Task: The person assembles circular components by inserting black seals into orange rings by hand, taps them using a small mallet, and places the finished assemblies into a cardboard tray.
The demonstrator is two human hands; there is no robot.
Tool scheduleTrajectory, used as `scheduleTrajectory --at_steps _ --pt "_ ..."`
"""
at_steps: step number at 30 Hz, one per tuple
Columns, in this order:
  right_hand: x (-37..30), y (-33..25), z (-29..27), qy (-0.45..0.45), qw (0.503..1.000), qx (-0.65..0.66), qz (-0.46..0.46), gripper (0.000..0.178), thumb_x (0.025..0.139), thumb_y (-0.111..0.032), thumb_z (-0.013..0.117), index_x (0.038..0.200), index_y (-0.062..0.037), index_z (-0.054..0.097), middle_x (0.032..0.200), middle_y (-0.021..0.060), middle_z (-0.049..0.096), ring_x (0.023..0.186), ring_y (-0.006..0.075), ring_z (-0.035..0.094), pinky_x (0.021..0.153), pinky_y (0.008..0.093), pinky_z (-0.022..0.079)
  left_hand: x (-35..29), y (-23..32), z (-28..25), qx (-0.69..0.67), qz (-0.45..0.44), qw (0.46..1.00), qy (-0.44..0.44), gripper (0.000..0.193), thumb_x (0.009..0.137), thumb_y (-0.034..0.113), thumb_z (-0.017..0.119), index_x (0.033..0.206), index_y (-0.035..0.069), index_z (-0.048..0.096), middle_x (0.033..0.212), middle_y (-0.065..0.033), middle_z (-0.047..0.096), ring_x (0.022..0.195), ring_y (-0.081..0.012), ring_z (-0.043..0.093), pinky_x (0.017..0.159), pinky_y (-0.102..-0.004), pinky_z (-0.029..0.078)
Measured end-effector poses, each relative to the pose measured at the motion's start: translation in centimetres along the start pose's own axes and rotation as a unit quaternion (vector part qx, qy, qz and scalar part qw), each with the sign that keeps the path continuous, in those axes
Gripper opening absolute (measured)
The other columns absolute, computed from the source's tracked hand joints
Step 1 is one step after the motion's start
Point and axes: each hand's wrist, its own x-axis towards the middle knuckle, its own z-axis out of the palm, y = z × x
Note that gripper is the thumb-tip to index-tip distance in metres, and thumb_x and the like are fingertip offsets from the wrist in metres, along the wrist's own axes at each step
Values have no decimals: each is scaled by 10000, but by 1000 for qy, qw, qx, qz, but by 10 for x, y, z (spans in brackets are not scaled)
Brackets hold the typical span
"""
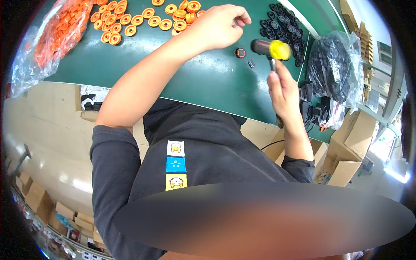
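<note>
In my right hand (284, 91) is the handle of a mallet (262, 47), its head dark at one end and yellow at the other. The yellow end is smeared by motion. The mallet is raised over the green table. My left hand (225, 27) reaches over the table to the left of it, fingers curled in toward the thumb; whether anything is in them is hidden. Below that hand lies a round black piece with an orange ring (240, 53). Beside it rests a small black block (251, 63), apart from both hands.
Many orange wheel-like parts (137, 20) lie spread at the far left, near a clear bag of orange pieces (65, 32). Black round parts (284, 26) are heaped at the far right. Beyond the right edge sit a bag of black parts (333, 65) and a cardboard box (346, 138).
</note>
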Motion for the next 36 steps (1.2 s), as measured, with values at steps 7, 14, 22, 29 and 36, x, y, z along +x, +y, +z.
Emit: scheduleTrajectory --at_steps 7,14,22,29,36 --pt "10 21 6 -59 996 35 50 286 978 -132 579 1244 -28 596 800 162 651 694 240 644 674 342 503 -11 7 -4 110 79 970 -201 381 774 136 699 1138 42 638 984 -137 628 943 -322 631 815 -407 515" --pt "3 44 -18 -11 982 -171 -81 418 838 -170 720 1215 -17 624 897 184 639 830 371 634 774 440 509 -11 14 -2 187 84 954 -220 305 764 208 783 999 54 663 926 -115 603 930 -322 621 805 -405 505" --pt "39 6 -18 90 972 -126 -174 439 842 -164 710 1243 -10 617 1030 178 606 974 353 610 869 431 494 -4 14 -5 141 42 972 -185 274 754 152 739 984 32 654 878 -88 578 770 -195 609 723 -330 523" --pt "63 36 18 119 974 -117 -150 328 919 -128 596 1226 -23 643 1304 251 531 1121 415 605 945 439 512 2 21 -14 50 1 992 -114 218 789 47 701 1003 36 658 942 -24 581 779 -83 577 699 -233 493" --pt "59 33 20 124 980 -93 -124 308 922 -159 623 1195 -22 658 1291 226 543 1086 387 627 919 435 525 82 4 -77 302 67 930 197 340 809 183 751 1114 46 693 903 -57 680 792 -153 653 756 -296 546"
